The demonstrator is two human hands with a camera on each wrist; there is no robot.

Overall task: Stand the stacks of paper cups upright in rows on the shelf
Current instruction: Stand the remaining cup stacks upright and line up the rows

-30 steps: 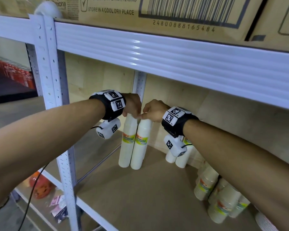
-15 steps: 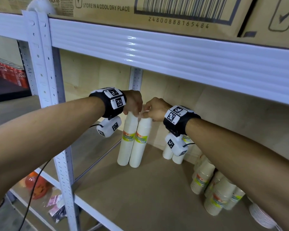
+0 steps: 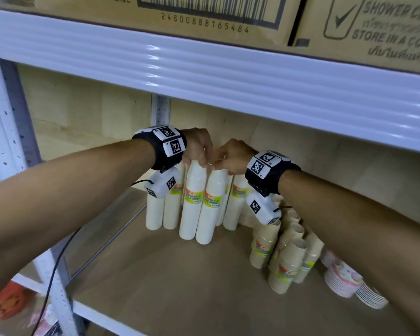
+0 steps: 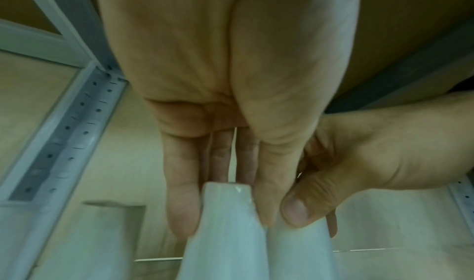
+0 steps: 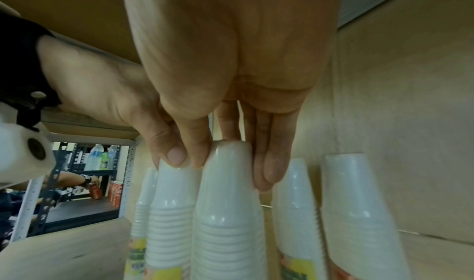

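— What are the hands doing in there?

— Each grips the top of its own white cup stack. The left hand (image 3: 199, 147) has fingers and thumb closed round the top of the left stack (image 3: 190, 202); the right hand (image 3: 230, 155) pinches the top of the right stack (image 3: 210, 204) the same way. The thumbs nearly touch between the two tops.

— And the stacks themselves?

— Both stand on the shelf board (image 3: 180, 287), side by side and touching, leaning slightly. Their green-and-orange labels sit well below the fingers.

— Anything close to the grip?

— Behind the held pair, more white stacks (image 3: 155, 209) stand upright towards the back wall, some left of the left hand, others (image 3: 235, 202) under the right wrist. Below and right of the right forearm stand shorter tan cup stacks (image 3: 286, 265), and beyond them a pile of pink patterned bowls (image 3: 342, 280).
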